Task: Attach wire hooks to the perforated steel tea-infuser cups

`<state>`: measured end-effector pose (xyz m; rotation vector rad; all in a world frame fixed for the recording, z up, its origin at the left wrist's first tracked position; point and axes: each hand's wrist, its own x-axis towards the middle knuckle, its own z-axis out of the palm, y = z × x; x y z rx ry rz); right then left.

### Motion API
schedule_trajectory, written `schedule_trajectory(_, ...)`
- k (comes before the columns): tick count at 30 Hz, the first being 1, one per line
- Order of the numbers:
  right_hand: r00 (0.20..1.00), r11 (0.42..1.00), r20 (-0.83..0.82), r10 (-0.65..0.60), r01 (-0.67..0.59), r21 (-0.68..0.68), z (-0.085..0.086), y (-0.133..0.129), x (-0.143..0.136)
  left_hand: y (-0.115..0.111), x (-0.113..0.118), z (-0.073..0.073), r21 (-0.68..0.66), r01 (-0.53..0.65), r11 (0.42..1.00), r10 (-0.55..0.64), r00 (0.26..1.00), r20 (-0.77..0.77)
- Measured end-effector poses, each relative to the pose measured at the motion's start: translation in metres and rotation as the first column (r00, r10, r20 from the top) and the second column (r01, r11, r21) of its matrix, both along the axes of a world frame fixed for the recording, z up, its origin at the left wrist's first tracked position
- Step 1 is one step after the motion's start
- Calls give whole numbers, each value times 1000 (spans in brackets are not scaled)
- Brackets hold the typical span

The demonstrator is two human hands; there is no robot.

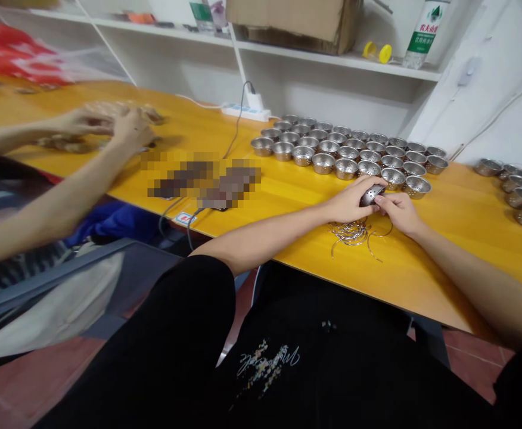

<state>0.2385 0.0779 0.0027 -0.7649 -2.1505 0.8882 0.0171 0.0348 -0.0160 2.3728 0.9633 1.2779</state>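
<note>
A perforated metal cup (372, 195) is being held between the left hand (353, 199) and the right hand (399, 213), tilted, with its holed surface being turned partly toward the camera. The cup is being enclosed from the left by the curled fingers of the left hand, while its right side is being pinched by the thumb and bent fingers of the right; both hands are being kept narrow around it. The left forearm (270, 235) is being held out to the right across the edge of the worktop (288, 189), and the right forearm (471, 274) is being angled inward, so that the hands are being brought together at the cup. A tangle of curved wires (353, 233) is being carried by the worktop just below the hands; whether one wire is being gripped by the right hand cannot be told. Just beyond the held cup, rows of metal cups (347, 168) are being supported upright on the worktop.
</note>
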Motion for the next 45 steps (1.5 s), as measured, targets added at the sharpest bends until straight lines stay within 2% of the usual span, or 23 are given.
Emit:
schedule_trajectory(8,999,999,-36,32,-32,-19,0,-2,0,2,-1,1,0,-58,998,58,998,-6)
schedule_trajectory(12,991,996,-136,-14,2,-88,-3,0,-2,5,-1,1,2,-116,993,116,993,14)
schedule_trajectory(16,969,993,-238,-63,37,-114,-7,2,-5,7,-4,3,27,-118,993,117,993,26)
schedule_trajectory(26,956,991,-275,-101,74,-109,-15,7,-6,3,-5,6,26,-133,991,133,991,8)
schedule_trajectory(32,960,999,-277,-49,52,1,-20,9,-5,5,-8,7,18,-229,973,229,973,13)
schedule_trajectory(37,976,983,-204,-77,109,150,-18,3,-3,6,-11,7,-22,-308,951,307,951,-31)
schedule_trajectory(40,984,961,-146,-102,135,240,-15,0,-3,6,-12,7,-39,-322,946,321,946,-45)
schedule_trajectory(45,989,956,-105,-105,130,262,-11,-1,-3,6,-11,8,-46,-320,946,318,947,-47)
